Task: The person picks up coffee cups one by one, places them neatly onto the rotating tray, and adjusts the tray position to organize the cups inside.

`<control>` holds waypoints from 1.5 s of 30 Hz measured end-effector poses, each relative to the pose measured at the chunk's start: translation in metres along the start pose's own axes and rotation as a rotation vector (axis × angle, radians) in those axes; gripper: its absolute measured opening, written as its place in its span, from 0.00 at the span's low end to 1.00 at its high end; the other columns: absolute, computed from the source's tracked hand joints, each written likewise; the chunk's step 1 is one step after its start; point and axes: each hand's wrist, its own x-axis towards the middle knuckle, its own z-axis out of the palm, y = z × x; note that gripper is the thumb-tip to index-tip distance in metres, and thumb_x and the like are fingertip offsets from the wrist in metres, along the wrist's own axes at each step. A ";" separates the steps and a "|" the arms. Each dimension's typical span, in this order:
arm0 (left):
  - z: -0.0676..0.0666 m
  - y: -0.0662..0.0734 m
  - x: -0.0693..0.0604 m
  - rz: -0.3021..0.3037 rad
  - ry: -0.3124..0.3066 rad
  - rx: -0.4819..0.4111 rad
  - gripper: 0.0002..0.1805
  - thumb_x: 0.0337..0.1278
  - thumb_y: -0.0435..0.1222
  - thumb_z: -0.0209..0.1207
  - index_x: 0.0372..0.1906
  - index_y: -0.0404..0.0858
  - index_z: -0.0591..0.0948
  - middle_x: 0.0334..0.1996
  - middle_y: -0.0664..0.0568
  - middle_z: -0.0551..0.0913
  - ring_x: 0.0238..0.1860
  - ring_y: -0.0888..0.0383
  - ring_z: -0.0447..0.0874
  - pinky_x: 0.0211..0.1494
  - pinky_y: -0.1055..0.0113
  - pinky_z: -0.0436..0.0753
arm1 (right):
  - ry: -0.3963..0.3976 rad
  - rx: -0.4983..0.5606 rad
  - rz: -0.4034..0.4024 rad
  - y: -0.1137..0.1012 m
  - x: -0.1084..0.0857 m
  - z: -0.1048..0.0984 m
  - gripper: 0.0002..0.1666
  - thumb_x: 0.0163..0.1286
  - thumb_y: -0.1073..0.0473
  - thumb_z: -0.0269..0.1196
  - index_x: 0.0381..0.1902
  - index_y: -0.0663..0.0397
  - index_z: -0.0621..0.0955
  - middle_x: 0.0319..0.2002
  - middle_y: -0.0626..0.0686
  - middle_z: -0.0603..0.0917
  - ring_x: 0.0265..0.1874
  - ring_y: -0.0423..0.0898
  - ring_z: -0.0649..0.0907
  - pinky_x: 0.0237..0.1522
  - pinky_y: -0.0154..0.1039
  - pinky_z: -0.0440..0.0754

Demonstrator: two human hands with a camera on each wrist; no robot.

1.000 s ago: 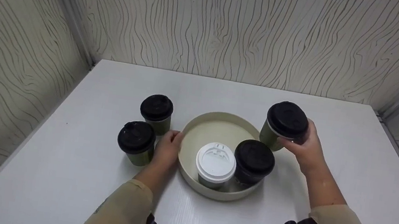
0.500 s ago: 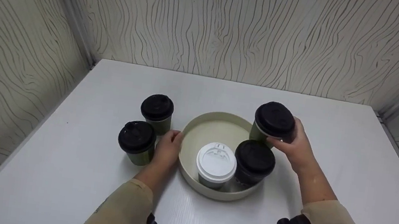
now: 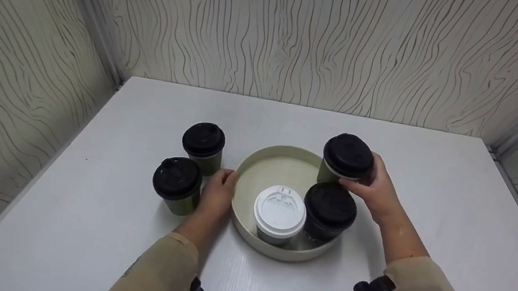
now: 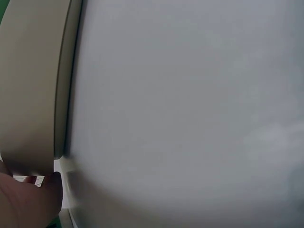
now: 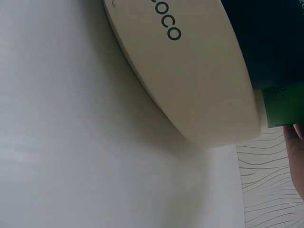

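Note:
In the head view, my right hand [image 3: 378, 191] grips a green paper coffee cup [image 3: 328, 173] with a black lid, upright over the back right part of the round beige tray [image 3: 257, 161]. In the right wrist view, the cup's green wall [image 5: 285, 107] shows beside my fingertips [image 5: 290, 135]. Whether its base touches the tray is hidden. My left hand [image 3: 217, 193] holds the tray's left rim. Inside the tray, a white-lidded cup [image 3: 280, 213] and a dark cup with a black lid [image 3: 330, 207] stand side by side at the front.
Two green cups with black lids, one behind [image 3: 204, 143] and one nearer [image 3: 177, 182], stand left of the tray, close to my left hand. The white table [image 3: 80, 212] meets a wood-grain patterned panel [image 3: 273, 37] at the back.
My right hand has carried its cup leftward and slightly down, from beside the tray's right rim to over its inside. The left hand, the tray and the other cups have stayed put.

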 end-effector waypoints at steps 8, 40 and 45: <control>-0.002 0.001 -0.001 0.022 0.000 0.009 0.15 0.65 0.42 0.49 0.46 0.37 0.78 0.41 0.46 0.80 0.43 0.53 0.75 0.53 0.60 0.71 | -0.002 -0.031 0.050 0.007 0.006 0.003 0.45 0.52 0.70 0.67 0.64 0.58 0.56 0.52 0.48 0.70 0.49 0.40 0.73 0.46 0.30 0.76; -0.001 -0.004 0.001 0.063 0.010 0.022 0.15 0.64 0.41 0.50 0.45 0.35 0.78 0.41 0.45 0.80 0.44 0.52 0.75 0.54 0.59 0.71 | -0.114 -0.076 0.103 0.026 0.007 0.000 0.46 0.52 0.66 0.68 0.65 0.57 0.56 0.59 0.58 0.68 0.53 0.42 0.71 0.55 0.29 0.67; -0.001 -0.004 0.001 0.056 0.019 0.031 0.15 0.64 0.41 0.50 0.45 0.36 0.78 0.41 0.46 0.80 0.44 0.52 0.75 0.54 0.59 0.71 | -0.114 -0.092 0.113 0.027 0.009 0.000 0.47 0.51 0.65 0.69 0.65 0.56 0.56 0.59 0.57 0.68 0.56 0.44 0.69 0.60 0.35 0.64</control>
